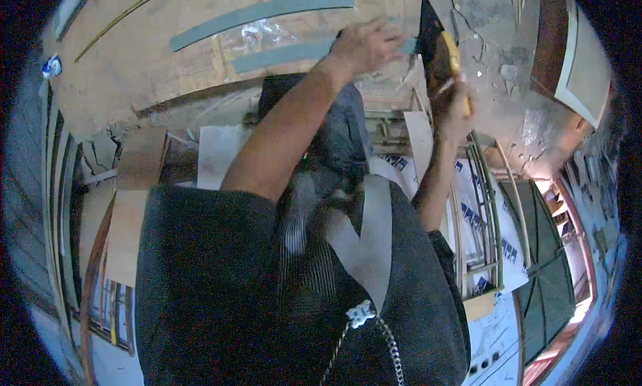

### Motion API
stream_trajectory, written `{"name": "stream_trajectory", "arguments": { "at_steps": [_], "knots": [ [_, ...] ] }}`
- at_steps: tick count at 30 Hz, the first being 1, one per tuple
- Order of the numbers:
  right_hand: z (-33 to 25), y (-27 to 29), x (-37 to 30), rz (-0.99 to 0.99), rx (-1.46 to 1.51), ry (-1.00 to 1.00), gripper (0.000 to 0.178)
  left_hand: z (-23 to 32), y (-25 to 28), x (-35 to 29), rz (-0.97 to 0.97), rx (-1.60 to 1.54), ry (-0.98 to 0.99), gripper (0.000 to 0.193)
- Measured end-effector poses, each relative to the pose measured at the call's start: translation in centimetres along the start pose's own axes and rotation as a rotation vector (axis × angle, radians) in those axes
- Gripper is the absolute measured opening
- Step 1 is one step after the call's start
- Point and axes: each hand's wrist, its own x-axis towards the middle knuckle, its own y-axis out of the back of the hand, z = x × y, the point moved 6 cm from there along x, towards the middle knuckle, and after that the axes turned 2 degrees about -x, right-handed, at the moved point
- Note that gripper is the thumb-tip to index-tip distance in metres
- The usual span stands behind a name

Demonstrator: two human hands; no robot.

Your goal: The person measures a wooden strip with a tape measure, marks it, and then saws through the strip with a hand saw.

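My right hand [455,112] is closed around the yellow handle [452,55] of a handsaw. The saw's dark blade [433,30] stands at the right end of a grey-green strip [281,55], beside the edge of a wooden worktop [154,85]. On that strip, near the blade, rests my left hand [368,48] with its fingers stretched out. Whether the teeth touch the strip cannot be made out. Farther back on the worktop lies a second grey-green strip [267,17]. My dark-clothed knee [321,118] is raised against the near edge of the worktop.
Crumpled clear plastic [261,31] lies between the strips. A thin wooden stick [124,18] runs along the far left. Offcuts and debris litter the floor [501,58] at right, with a brown and white panel [575,65] beyond. Wooden frames [485,219] stand below right.
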Motion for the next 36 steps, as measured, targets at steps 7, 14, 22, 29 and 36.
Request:
{"name": "stream_trajectory", "arguments": {
  "at_steps": [7, 14, 22, 29, 36],
  "knots": [
    [-2.3, 2.2, -5.2, -0.004, -0.359, 0.170, 0.041, -0.2, 0.0, -1.0, -0.022, -0.036, -0.003, 0.031],
    [-1.1, -2.5, 0.9, -0.029, -0.437, 0.247, 0.044, 0.2, -0.6, 0.0, -0.052, -0.024, -0.048, 0.031],
    [-0.2, 0.2, -2.8, -0.136, -0.335, 0.003, 0.043, -0.2, 0.6, -1.3, 0.014, -0.032, -0.018, 0.028],
    [0.0, -3.1, 2.7, -0.120, -0.284, 0.150, 0.046, -0.2, -0.2, -0.1, -0.040, -0.009, -0.060, 0.028],
    [-0.8, -2.3, 2.2, -0.021, -0.381, 0.221, 0.049, 0.4, 0.0, 0.2, 0.006, -0.081, -0.109, 0.030]
  ]
}}
